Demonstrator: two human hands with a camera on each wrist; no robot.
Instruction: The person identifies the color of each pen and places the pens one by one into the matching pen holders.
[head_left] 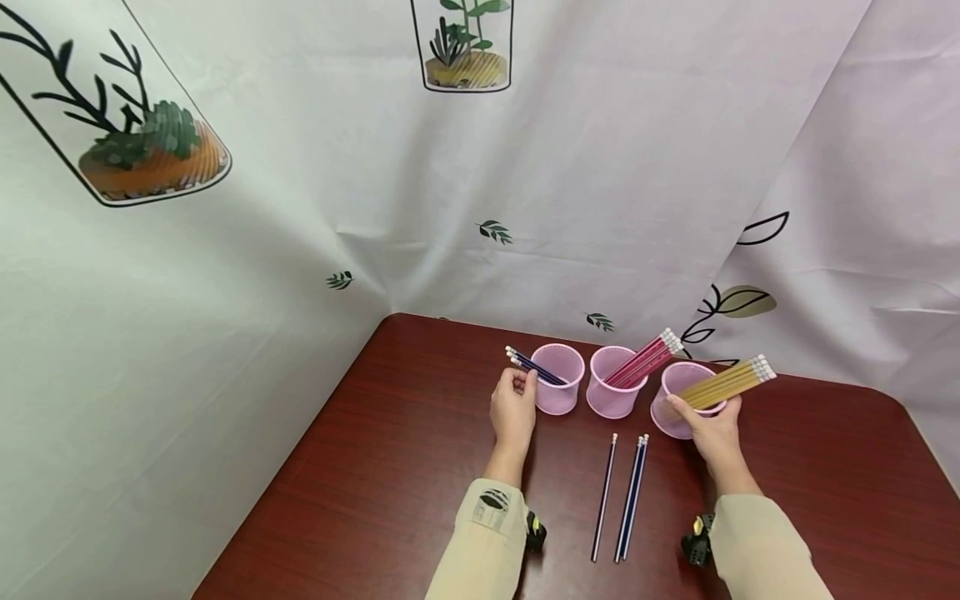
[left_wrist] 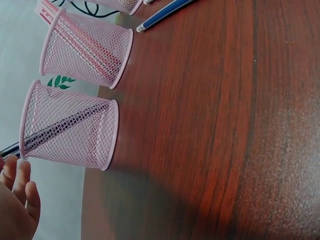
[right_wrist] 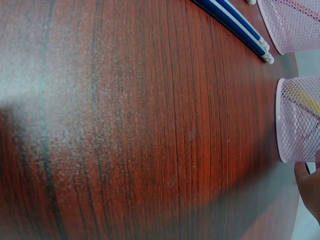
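My left hand (head_left: 514, 408) is at the left rim of the left pink mesh cup (head_left: 558, 400), its fingertips pinching the dark blue pencils (head_left: 536, 363) that lean out over that rim. The left wrist view shows the fingers (left_wrist: 21, 182) curled beside the pencil shafts, with the thumb hidden. My right hand (head_left: 712, 433) grips the right pink mesh cup (head_left: 670, 419), thumb at its near rim and fingers at the right side. Yellow pencils (head_left: 723, 385) lean rightward out of this cup, which looks slightly tilted.
Between the two stands a middle pink mesh cup (head_left: 611, 404) with red-pink pencils (head_left: 643, 363). In front lie a single dark pencil (head_left: 604, 498) and a pair of blue pencils (head_left: 632, 500) on the brown table (head_left: 360, 467). A patterned cloth (head_left: 300, 192) hangs behind the table.
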